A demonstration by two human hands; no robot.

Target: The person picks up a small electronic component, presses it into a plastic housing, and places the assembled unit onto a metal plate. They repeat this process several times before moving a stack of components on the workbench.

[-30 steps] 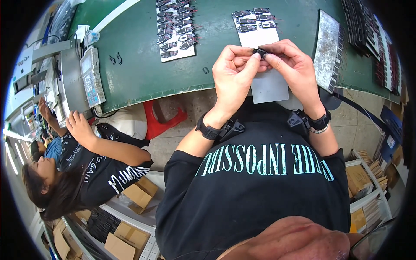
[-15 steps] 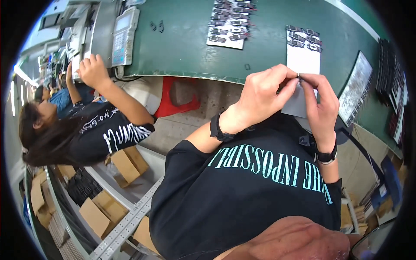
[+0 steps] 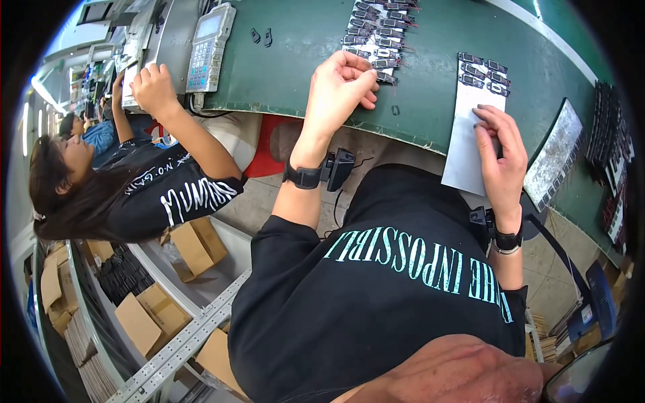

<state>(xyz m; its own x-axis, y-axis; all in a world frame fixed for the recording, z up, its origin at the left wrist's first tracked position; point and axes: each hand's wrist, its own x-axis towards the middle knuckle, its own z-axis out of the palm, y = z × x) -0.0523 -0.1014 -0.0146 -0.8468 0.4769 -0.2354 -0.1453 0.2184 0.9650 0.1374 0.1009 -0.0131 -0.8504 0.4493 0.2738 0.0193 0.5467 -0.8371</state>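
My left hand [image 3: 342, 87] pinched a small black part [image 3: 385, 77] at the nearly full card [image 3: 376, 30], while my right hand [image 3: 500, 151] pressed flat on the barely started white card [image 3: 470, 127].

Long green worktable [image 3: 295, 60] across far side, edge curving right. Grey machine with keypad [image 3: 207, 46] at far left on it. Below table, pale tiled floor [image 3: 557, 269]; red stool [image 3: 263, 158] just under table edge. Near left: metal rack rail [image 3: 178, 346], brown cardboard boxes [image 3: 151, 316]. Bright strip lights [image 3: 27, 127] far left.
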